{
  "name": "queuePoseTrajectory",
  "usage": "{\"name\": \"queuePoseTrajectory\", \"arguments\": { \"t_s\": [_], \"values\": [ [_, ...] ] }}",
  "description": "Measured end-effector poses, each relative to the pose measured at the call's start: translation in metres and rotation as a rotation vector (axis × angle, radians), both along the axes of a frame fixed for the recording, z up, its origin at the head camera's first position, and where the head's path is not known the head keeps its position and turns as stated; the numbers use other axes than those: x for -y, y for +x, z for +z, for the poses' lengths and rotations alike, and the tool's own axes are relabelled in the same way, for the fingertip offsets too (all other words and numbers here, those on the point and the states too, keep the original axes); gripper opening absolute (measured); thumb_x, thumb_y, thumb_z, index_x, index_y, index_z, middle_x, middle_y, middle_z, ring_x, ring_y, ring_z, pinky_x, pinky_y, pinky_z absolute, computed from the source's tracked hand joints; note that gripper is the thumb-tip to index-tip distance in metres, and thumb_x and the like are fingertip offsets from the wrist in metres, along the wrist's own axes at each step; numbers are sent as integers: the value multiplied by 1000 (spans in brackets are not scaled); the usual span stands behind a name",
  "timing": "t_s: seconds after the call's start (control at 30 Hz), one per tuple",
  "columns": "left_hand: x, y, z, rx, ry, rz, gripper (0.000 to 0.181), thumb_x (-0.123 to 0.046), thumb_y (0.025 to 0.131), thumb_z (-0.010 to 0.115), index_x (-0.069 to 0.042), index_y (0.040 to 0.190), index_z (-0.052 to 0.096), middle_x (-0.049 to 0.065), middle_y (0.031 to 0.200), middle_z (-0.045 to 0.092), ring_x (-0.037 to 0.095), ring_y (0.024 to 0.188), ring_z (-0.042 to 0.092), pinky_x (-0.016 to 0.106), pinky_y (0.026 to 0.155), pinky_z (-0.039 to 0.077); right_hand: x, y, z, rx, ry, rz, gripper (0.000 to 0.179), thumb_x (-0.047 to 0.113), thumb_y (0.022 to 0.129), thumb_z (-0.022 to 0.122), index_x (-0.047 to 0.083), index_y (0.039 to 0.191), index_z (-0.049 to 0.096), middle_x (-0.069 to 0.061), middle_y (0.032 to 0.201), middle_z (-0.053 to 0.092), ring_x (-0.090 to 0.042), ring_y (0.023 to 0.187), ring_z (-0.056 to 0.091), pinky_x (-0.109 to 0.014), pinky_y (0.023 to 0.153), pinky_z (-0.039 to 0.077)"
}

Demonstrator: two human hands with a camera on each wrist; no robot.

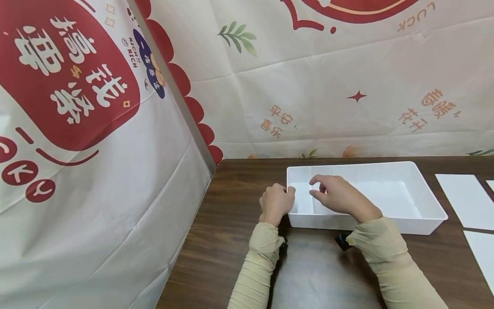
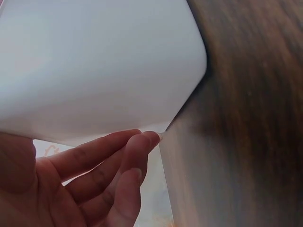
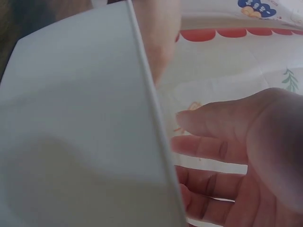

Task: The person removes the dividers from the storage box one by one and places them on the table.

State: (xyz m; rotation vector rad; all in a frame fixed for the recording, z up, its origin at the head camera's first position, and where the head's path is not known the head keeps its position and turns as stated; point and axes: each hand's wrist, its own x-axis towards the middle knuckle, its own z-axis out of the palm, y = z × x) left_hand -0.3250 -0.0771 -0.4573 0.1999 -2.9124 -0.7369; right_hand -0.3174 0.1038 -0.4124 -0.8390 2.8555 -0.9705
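Note:
A white rectangular tray (image 1: 390, 224) lies on the table in the head view, with a thin upright divider (image 1: 311, 204) near its left end. My left hand (image 1: 276, 201) grips the tray's left wall. In the left wrist view its bent fingers (image 2: 135, 153) lie along the outside of the wall, and the thumb's tip is hidden behind the rim. My right hand (image 1: 339, 195) reaches over the front wall, fingertips right by the divider. Thumb and index finger curve apart with a gap between them, and nothing shows in that hand.
White rectangular sheets (image 1: 464, 201) lie on the brown table (image 1: 216, 240) to the right of the tray. A printed cloth (image 1: 247, 107) hangs behind the table, and another covers the left side. Both forearms wear beige sleeves (image 1: 257, 266).

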Motion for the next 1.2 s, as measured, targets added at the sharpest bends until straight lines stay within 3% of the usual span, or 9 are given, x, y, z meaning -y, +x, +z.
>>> {"name": "queuePoseTrajectory", "arguments": {
  "t_s": [0.4, 0.7, 1.2],
  "values": [
    [1, 0, 0, 3, -1, 3, 37, -41, 91, 53, -22, 64, 71, 7, 89, 75, 27, 81, 70, 42, 65, 46, 9, -2, -10, 48, 38, 28, 29, 15, 93, 63, -5, 114, 63, -6, 76, 59, -16, 62, 50, -32, 58, 43],
    [1, 0, 1, -2, 13, -1, 40, -41, 91, 54, -23, 57, 66, 3, 82, 74, 25, 77, 69, 41, 63, 46, 16, -1, -15, 45, 55, 40, 26, 15, 93, 64, -5, 110, 65, -4, 73, 58, -14, 61, 49, -33, 59, 43],
    [1, 0, 0, -1, 10, 4, 37, -42, 91, 54, -23, 62, 68, 4, 84, 73, 24, 77, 68, 41, 63, 45, 23, 0, -21, 24, 140, -74, 24, 13, 89, 58, -2, 104, 68, -5, 74, 62, -17, 62, 54, -37, 56, 45]
  ]
}}
